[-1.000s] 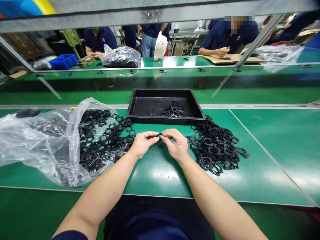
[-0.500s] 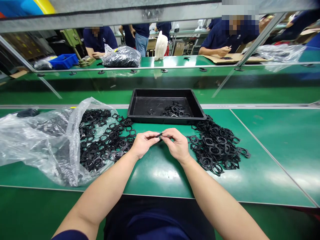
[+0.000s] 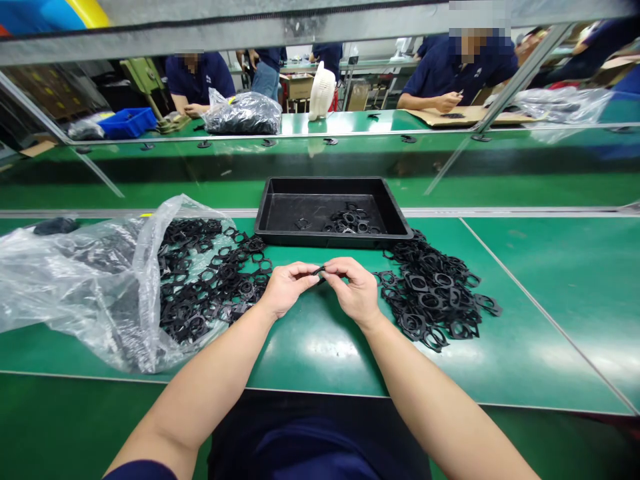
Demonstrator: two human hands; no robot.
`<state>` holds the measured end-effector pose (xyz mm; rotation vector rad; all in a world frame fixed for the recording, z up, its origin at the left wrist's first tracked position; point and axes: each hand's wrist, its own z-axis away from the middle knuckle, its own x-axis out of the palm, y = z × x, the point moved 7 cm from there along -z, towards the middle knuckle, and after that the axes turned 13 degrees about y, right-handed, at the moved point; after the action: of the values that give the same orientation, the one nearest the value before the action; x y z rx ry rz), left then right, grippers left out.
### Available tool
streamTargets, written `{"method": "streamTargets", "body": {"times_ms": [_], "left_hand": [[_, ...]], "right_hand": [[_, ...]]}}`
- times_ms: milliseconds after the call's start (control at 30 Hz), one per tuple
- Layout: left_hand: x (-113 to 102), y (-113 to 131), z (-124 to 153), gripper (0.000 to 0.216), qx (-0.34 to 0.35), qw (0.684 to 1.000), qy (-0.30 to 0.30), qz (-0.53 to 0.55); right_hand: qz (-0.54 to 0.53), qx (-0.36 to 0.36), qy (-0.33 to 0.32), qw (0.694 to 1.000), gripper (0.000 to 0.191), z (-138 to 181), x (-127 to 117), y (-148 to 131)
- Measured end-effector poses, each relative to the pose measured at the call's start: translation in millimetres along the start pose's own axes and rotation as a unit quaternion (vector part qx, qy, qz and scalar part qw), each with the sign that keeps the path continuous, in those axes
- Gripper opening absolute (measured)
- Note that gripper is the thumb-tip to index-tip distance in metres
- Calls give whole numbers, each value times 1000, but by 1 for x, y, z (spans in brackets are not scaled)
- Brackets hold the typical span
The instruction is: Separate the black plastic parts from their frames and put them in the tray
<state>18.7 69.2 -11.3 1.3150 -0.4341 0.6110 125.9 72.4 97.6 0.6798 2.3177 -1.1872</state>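
Note:
My left hand (image 3: 287, 287) and my right hand (image 3: 354, 288) meet over the green bench, both pinched on one small black plastic ring part (image 3: 319, 271) held between their fingertips. To the left lies a heap of the same black parts (image 3: 210, 277), spilling from a clear plastic bag (image 3: 85, 280). On the right sits a second pile of black parts (image 3: 433, 290), close to my right hand. Just beyond my hands stands a black tray (image 3: 330, 188) with several parts (image 3: 350, 220) in it.
A green conveyor belt (image 3: 310, 167) runs behind the tray, with metal struts across it. Other people in dark blue shirts sit at the far bench, beside a dark bag (image 3: 243, 113), a blue bin (image 3: 127, 122) and a white fan (image 3: 321, 90).
My hands have stayed in place, still pinching the small part. A person standing in the background has shifted left.

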Motion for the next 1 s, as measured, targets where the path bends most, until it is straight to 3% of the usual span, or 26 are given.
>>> {"method": "streamTargets", "body": {"times_ms": [767, 1000], "left_hand": [[2, 8, 0, 19, 70, 995, -25, -73], [2, 10, 0, 16, 110, 985, -36, -124]], "right_hand": [[33, -17, -14, 999, 6, -2, 2, -6], [-4, 55, -50, 997, 11, 1, 5, 2]]}}
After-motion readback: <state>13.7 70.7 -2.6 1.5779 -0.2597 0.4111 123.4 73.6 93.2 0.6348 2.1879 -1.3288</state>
